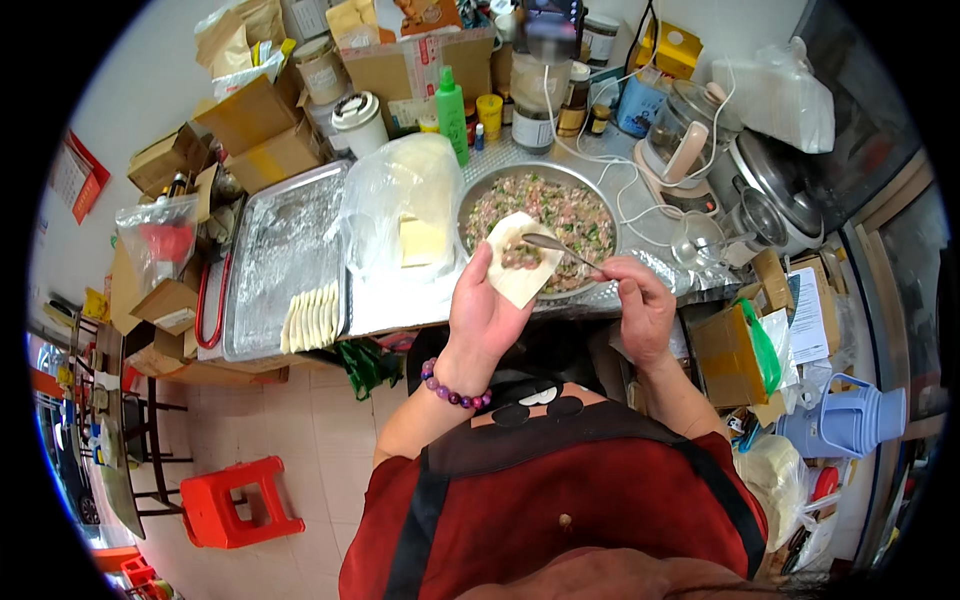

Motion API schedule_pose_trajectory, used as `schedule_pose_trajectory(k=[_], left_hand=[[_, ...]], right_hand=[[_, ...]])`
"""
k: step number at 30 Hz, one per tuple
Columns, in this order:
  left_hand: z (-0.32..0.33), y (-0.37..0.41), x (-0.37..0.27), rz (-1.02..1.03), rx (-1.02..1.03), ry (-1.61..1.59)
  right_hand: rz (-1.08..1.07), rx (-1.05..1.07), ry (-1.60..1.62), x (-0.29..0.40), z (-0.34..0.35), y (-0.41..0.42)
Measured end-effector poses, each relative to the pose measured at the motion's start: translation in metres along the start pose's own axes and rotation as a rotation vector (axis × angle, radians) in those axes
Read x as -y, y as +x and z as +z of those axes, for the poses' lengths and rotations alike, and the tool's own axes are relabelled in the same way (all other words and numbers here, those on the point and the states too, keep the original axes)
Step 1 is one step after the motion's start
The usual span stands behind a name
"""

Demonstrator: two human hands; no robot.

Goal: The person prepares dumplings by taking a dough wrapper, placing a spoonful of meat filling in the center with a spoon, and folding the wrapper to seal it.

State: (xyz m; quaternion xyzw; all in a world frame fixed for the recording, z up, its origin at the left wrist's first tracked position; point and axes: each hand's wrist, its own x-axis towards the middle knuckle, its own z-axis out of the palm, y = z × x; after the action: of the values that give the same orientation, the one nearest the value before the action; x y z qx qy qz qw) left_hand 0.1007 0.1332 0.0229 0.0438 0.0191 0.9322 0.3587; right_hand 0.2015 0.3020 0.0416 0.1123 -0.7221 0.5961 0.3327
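On my left hand (487, 311) lies a square dough wrapper (526, 282), held at its edge by the thumb. A small heap of minced meat filling (519, 256) sits on the wrapper. My right hand (642, 304) grips the handle of a metal spoon (553, 243), whose bowl touches the filling. Just behind both hands stands a wide steel bowl (613, 225) of pinkish mince flecked with green. To its left, a stack of wrappers (422, 238) lies partly under a clear plastic bag (375, 202). Several folded dumplings (309, 319) line the near right corner of a floured metal tray (277, 240).
A green spray bottle (451, 112) and jars (532, 127) stand behind the bowl. White cables (626, 161) run across the table toward a glass kettle (679, 142). Cardboard boxes (727, 360) and a blue thermos (844, 420) are at my right. A red stool (236, 502) lies on the floor at left.
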Motion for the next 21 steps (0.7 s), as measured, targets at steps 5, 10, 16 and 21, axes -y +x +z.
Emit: schedule_pose_trajectory(k=[5,10,16,21], left_hand=[[0.013,0.004,0.0,0.057,-0.154,0.04],[0.007,0.004,0.004,0.003,-0.068,0.08],[-0.012,0.005,-0.002,-0.026,0.049,-0.1],[-0.014,0.004,0.0,-0.026,0.091,-0.072]], right_hand=[[-0.14,0.053,-0.036,-0.002,-0.004,0.001],[-0.001,-0.011,0.004,-0.012,-0.008,-0.002],[-0.154,-0.025,-0.077,-0.008,-0.007,0.001],[-0.24,0.083,-0.271,-0.008,-0.005,0.003]])
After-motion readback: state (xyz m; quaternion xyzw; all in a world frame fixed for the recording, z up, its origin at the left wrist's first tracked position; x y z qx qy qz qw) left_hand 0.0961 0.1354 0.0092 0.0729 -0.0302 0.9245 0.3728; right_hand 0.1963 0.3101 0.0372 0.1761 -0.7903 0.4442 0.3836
